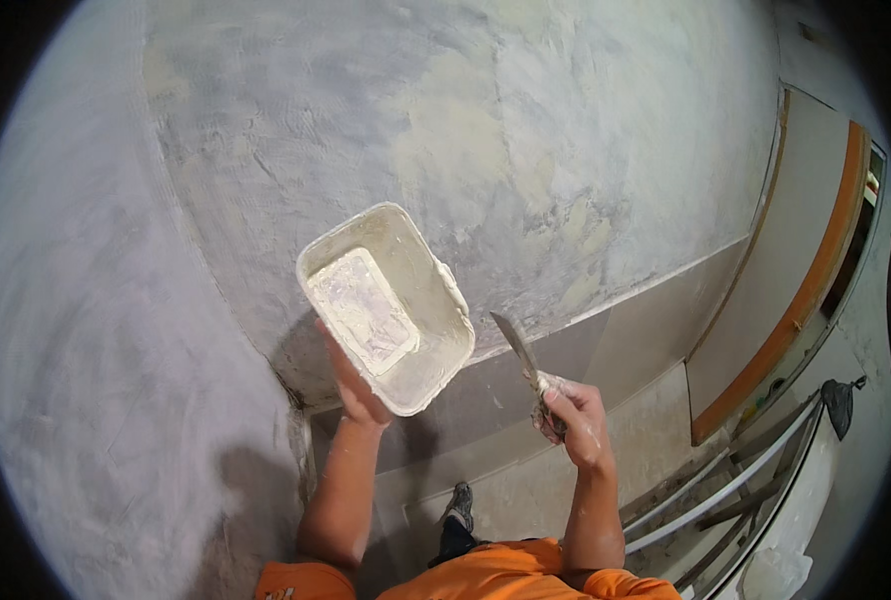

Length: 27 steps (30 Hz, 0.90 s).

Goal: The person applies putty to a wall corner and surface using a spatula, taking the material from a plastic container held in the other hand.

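Observation:
My left hand grips a rectangular, off-white plastic tub from its left and underside, tilted so that I see into it; most of my fingers are hidden behind it. Pale, creamy material coats the tub's rim and part of its inside. In my right hand is a putty knife, smeared with the same pale material around the grip, its blade pointing up and left, beside the tub without touching it.
A patchy grey plastered wall meets another wall at the left. Lower down runs a grey band. To the right are an orange-edged panel, metal railings with a dark bag, and my foot below.

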{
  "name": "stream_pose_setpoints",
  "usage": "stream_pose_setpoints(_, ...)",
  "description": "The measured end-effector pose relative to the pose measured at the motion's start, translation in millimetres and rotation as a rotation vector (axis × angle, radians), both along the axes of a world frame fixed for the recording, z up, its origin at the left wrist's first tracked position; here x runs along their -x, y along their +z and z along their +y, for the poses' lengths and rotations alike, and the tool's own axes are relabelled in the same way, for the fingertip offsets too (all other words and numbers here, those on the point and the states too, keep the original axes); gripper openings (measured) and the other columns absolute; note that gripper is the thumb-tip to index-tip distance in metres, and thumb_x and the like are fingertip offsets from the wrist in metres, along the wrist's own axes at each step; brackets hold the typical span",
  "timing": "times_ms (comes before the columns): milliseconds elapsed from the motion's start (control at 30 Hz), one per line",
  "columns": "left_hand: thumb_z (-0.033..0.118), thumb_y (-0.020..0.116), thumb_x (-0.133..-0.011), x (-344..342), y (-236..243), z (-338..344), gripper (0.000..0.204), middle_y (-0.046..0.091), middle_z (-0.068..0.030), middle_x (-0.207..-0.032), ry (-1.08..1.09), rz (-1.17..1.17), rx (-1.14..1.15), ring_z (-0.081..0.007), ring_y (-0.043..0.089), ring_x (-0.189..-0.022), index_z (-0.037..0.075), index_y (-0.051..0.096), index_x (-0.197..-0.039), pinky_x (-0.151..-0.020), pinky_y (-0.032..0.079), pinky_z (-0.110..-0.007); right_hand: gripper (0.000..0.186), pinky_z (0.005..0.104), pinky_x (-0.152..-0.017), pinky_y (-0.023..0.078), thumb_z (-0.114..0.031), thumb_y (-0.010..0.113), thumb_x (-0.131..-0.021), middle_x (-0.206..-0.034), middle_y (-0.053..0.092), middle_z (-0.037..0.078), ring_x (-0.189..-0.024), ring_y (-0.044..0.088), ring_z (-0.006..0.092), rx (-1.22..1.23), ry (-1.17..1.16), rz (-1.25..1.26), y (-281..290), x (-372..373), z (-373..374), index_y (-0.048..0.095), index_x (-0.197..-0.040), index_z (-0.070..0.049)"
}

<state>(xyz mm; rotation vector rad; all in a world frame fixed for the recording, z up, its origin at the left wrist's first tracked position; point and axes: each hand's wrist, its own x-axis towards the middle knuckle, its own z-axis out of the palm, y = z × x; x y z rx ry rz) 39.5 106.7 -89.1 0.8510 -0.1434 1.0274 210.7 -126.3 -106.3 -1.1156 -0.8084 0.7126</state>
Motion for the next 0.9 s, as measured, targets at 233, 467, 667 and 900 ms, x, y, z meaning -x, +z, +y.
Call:
stream_pose_setpoints(233, 0.068, 0.031, -0.099, 0.8, 8.3, -7.5, 0.083, 0.033, -0.0098, -0.157, 0.095, 0.086, -0.121, -0.0267, 0.036, -0.142, 0.008, 0.023, -0.156, -0.117, 0.031, -0.042, 0.032, 0.0245, -0.076, 0.046, -0.008, 0.071, -0.089, -0.093, 0.069, 0.006, -0.083, 0.056, 0.0085, 0.02, -0.087, -0.281, -6.1, -1.6, 0.1, 0.067, -0.116, 0.008)
stream_pose_setpoints(467, 0.065, 0.023, -0.102, 5.8, -44.2, 11.6, 0.083, 0.042, -0.0118, -0.147, 0.58, 0.394, -0.64, -0.0214, 0.043, -0.134, -0.003, 0.03, -0.148, -0.111, 0.036, -0.038, 0.032, 0.0252, -0.082, 0.047, -0.006, 0.069, -0.089, -0.095, 0.07, 0.008, -0.089, 0.057, 0.0087, -0.197, -0.282, -0.395, -14.1, 15.9, 24.1, 0.066, -0.118, 0.009)
stream_pose_setpoints(667, 0.067, 0.027, -0.1, -22.9, -29.9, -26.6, 0.085, 0.049, -0.0184, -0.132, 0.473, 0.364, -0.681, -0.0281, 0.05, -0.121, -0.008, 0.036, -0.14, -0.103, 0.04, -0.039, 0.032, 0.0214, -0.053, 0.036, -0.012, 0.064, -0.092, -0.076, 0.06, 0.0, -0.061, 0.049, 0.0058, -0.244, -0.347, -0.055, -13.1, 19.2, 25.9, 0.067, -0.119, 0.005)
stream_pose_setpoints(900, 0.069, 0.032, -0.098, -16.6, -40.4, -10.2, 0.085, 0.047, -0.0162, -0.144, -0.165, 0.307, 0.105, -0.027, 0.049, -0.13, -0.001, 0.036, -0.147, -0.109, 0.041, -0.04, 0.044, 0.0253, -0.045, 0.037, -0.024, 0.061, -0.09, -0.07, 0.06, 0.01, -0.051, 0.049, 0.013, -0.354, -0.076, 0.196, -20.8, -15.6, 12.8, 0.064, -0.11, 0.015)
